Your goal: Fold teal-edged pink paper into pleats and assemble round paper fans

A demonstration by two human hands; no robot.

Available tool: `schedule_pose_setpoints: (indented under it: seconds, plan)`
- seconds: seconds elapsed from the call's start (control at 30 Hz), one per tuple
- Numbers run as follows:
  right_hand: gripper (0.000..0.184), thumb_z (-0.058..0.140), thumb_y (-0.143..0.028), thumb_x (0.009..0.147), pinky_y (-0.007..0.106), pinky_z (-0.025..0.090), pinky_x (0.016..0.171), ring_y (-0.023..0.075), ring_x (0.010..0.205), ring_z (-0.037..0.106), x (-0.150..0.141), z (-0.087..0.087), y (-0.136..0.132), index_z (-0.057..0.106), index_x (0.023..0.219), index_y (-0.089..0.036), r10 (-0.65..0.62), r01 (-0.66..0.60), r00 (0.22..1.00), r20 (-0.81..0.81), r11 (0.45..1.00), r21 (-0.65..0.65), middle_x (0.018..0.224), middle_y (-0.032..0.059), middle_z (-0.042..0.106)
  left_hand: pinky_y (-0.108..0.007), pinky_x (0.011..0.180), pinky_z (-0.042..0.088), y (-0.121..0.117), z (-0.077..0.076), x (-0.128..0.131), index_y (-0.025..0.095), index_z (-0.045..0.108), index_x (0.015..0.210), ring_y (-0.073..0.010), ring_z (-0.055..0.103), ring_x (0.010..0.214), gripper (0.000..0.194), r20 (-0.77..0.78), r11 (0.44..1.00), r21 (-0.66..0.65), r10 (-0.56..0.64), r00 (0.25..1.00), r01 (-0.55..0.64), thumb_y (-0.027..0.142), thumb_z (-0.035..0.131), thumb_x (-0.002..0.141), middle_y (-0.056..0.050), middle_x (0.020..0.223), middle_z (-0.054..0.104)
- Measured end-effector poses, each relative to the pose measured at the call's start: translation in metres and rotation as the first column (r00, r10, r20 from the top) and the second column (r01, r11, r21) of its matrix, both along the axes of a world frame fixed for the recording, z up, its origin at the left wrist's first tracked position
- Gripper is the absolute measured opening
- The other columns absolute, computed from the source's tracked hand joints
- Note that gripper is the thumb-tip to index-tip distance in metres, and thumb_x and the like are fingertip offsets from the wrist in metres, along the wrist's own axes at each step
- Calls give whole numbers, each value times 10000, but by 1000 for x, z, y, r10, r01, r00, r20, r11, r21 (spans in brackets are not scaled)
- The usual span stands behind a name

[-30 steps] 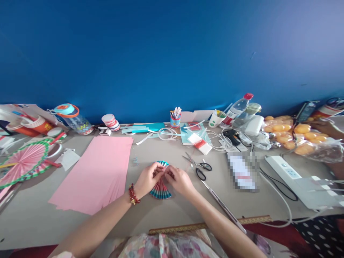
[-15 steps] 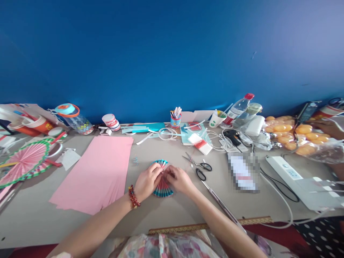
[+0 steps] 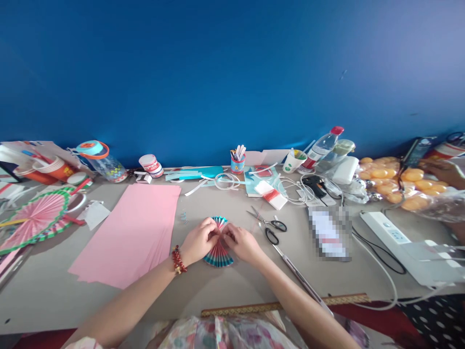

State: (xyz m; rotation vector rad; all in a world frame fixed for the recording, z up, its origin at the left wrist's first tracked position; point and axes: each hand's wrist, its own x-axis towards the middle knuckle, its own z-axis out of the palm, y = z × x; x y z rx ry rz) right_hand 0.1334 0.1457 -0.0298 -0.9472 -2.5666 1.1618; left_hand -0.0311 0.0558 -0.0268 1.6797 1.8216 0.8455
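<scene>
A small pleated paper fan (image 3: pixel 219 258), pink inside with teal edging, is spread nearly round on the table in front of me. My left hand (image 3: pixel 198 241) is closed at the fan's left side, its thumb and fingers pinching near the centre. From the right, my right hand (image 3: pixel 242 242) pinches close to the same spot with bent fingers. The fingers cover the fan's middle, so any small thing between them is hidden. Black-handled scissors (image 3: pixel 271 225) lie open to the right of my right hand.
Pink paper sheets (image 3: pixel 125 232) lie at left, beside larger pink-and-green fans (image 3: pixel 39 218). A metal rod-like tool (image 3: pixel 300 278), blurred phone (image 3: pixel 329 232) and power strip (image 3: pixel 394 232) lie at right. Cups, bottles and a glue gun (image 3: pixel 314 185) line the back. Another person's hand (image 3: pixel 441 172) shows far right.
My left hand has shifted slightly, with its fingers drawn in closer at the fan's centre. The fan has turned or moved a little to the left; my right hand stays nearly in place.
</scene>
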Motion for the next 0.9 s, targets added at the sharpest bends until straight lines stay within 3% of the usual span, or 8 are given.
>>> schedule_pose_setpoints:
  seconds: [0.23, 0.4, 0.6, 0.9]
  plan:
    - [92, 490, -179, 873, 232, 322, 634, 151, 717, 575, 0, 2, 0, 577, 860, -207, -19, 19, 1000, -6, 1000, -17, 786, 2, 661, -252, 703, 457, -3, 7, 0, 213, 580, 885, -137, 571, 762, 96, -67, 998, -14, -65, 996, 64, 150, 531, 832, -26, 1003, 559]
    - [102, 489, -176, 867, 231, 330, 646, 155, 749, 591, -2, 2, 0, 586, 853, -207, -32, 31, 999, -13, 999, -40, 810, 5, 673, -270, 661, 456, -5, 3, 5, 210, 518, 901, -154, 567, 732, 141, -177, 999, 38, 13, 984, -6, 295, 613, 841, -19, 955, 528]
    - [97, 495, -181, 874, 230, 339, 644, 151, 720, 587, -1, 0, 0, 585, 849, -206, -32, 31, 999, -29, 999, -34, 784, 5, 665, -251, 654, 451, -5, -4, 6, 206, 528, 876, -143, 592, 728, 32, -172, 998, 53, -5, 985, 15, 214, 524, 906, -25, 956, 570]
    - [95, 506, -229, 909, 236, 368, 647, 157, 723, 597, 3, 2, 5, 583, 861, -198, -8, 1, 994, -109, 997, -71, 798, 11, 670, -268, 734, 454, -4, -5, -3, 203, 564, 841, -164, 616, 812, 105, -137, 998, 61, 16, 990, -8, 217, 521, 935, -22, 914, 604]
